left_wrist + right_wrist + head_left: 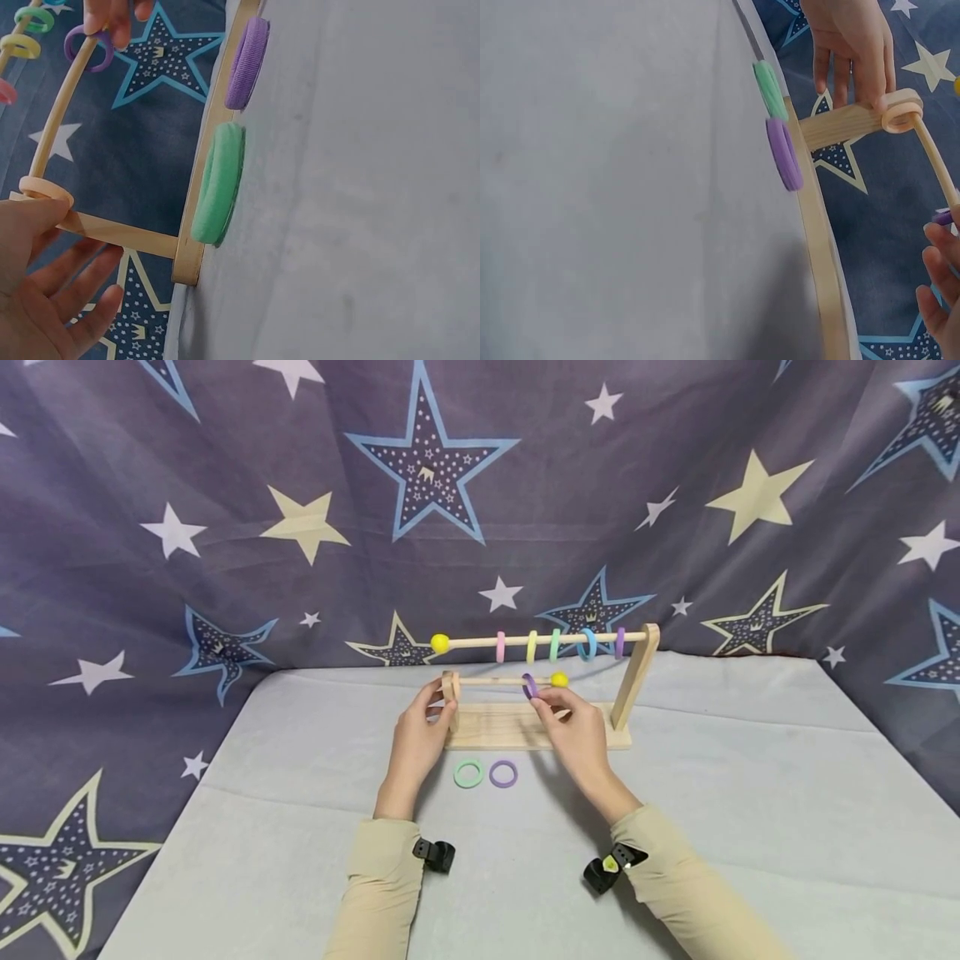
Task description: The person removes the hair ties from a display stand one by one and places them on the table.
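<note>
"How far along do things look?"

"Mostly done, I would judge. A wooden stand (pixel 495 727) has two rods. The upper rod (pixel 472 642) carries five rings, left to right: a pink ring (pixel 500 647), a yellow ring (pixel 532 647), a mint ring (pixel 554 645), a blue ring (pixel 581 647) and a violet ring (pixel 619 643). The lower rod (pixel 491 681) has a peach ring (pixel 46 189) against the short post (pixel 844 125) and a purple ring (pixel 528 685) near the yellow ball (pixel 558 679) at its free end."

"What seems left?"

"Two rings lying flat on the cloth-covered table (pixel 300 860) in front of the stand, side by side, not touching: a loose green ring (pixel 219 184) and a loose purple ring (pixel 246 64)."

"And the hands?"

"The right hand (pixel 581 739) has its grip narrowed to a pinch, thumb and finger on the purple ring. The left hand (pixel 420 735) seems to grip the top of the short post, thumb by the peach ring, other fingers loosely spread. Whether it presses that ring, I cannot tell."

"How does the pinched ring look?"

"A slim, plain, deep purple hoop, standing on edge, apparently with the rod through it. Its loose match shows a finely ribbed outer side."
</note>
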The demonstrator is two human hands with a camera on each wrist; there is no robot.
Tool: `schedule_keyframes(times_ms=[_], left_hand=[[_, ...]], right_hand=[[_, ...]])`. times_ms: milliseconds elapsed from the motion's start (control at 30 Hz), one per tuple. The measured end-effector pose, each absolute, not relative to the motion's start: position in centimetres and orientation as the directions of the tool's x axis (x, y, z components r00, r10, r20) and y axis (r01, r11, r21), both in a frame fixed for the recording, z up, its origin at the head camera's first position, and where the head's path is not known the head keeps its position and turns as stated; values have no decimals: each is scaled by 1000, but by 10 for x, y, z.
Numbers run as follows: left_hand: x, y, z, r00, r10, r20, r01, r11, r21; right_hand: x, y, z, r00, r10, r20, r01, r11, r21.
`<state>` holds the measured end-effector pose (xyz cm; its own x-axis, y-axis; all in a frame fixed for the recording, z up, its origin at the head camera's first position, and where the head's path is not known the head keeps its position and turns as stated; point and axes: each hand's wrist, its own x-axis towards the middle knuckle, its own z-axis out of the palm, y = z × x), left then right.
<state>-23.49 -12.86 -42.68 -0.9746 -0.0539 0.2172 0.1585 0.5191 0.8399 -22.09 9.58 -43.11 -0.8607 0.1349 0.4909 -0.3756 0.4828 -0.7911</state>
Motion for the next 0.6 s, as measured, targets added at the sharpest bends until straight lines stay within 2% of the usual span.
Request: schedule_keyframes(times_ms=[600], left_hand=[[-235, -129, -428, -966, -66, 252, 192, 474, 860]], right_hand=[[-222, 107, -432, -840, 148, 522, -402, 476, -782]])
